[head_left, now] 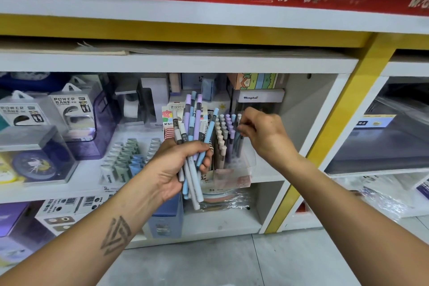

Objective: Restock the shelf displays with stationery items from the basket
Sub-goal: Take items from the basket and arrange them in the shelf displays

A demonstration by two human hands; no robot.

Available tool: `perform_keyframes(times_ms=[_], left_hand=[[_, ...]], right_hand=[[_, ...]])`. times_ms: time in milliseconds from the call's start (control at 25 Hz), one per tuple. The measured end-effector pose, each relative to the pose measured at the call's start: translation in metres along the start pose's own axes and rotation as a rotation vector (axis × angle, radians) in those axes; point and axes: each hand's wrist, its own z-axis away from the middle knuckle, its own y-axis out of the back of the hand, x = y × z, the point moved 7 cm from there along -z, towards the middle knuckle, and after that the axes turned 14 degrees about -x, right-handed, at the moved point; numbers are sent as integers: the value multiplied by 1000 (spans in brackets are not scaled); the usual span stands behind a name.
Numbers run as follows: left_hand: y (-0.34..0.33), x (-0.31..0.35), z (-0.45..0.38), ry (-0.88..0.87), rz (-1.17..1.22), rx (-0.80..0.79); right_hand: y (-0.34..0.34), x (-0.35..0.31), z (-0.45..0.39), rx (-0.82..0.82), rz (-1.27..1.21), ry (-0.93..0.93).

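Observation:
My left hand (178, 167) grips a bunch of pastel pens (192, 132), blue, purple and grey, fanned upward in front of the shelf. To their right a clear pen display stand (234, 162) holds rows of upright pens (224, 137) with pale, purple and blue caps. My right hand (262, 130) hovers at the stand's right side, fingers curled and pinching a pen (240, 140) that stands among the back rows. The basket is out of view.
Power bank boxes (69, 109) and a clear-boxed clock (34, 160) sit on the left of the shelf (76, 184). Green and blue erasers in a tray (125, 158) lie beside the pens. A yellow post (332, 123) bounds the bay on the right. Grey floor tiles lie below.

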Motion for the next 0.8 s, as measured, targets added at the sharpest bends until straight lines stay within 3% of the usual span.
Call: perform_keyframes(times_ms=[560, 800], left_hand=[[-15, 5, 9, 21, 12, -2], [-5, 7, 5, 5, -18, -9]], right_hand=[[-1, -1, -12, -47, -120, -78], [-8, -8, -21, -38, 298, -87]])
